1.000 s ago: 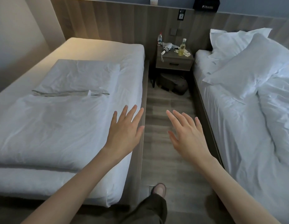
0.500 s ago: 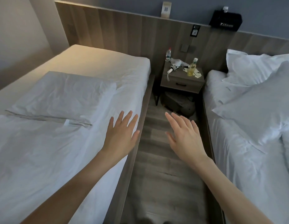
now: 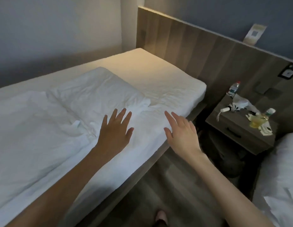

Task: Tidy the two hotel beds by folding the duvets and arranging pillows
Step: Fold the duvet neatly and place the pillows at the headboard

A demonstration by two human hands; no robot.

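A wrinkled white pillow lies flat atop the folded white duvet on the left bed.

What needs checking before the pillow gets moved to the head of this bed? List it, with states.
1. Left hand empty, fingers spread: ok.
2. Right hand empty, open: ok.
3. Pillow within reach, just past the fingertips: ok.
4. Head of the bed bare for the pillow: ok.
5. Duvet folded flat: not ok, wrinkled.
6. Grip on pillow: not ok, neither hand touches it.
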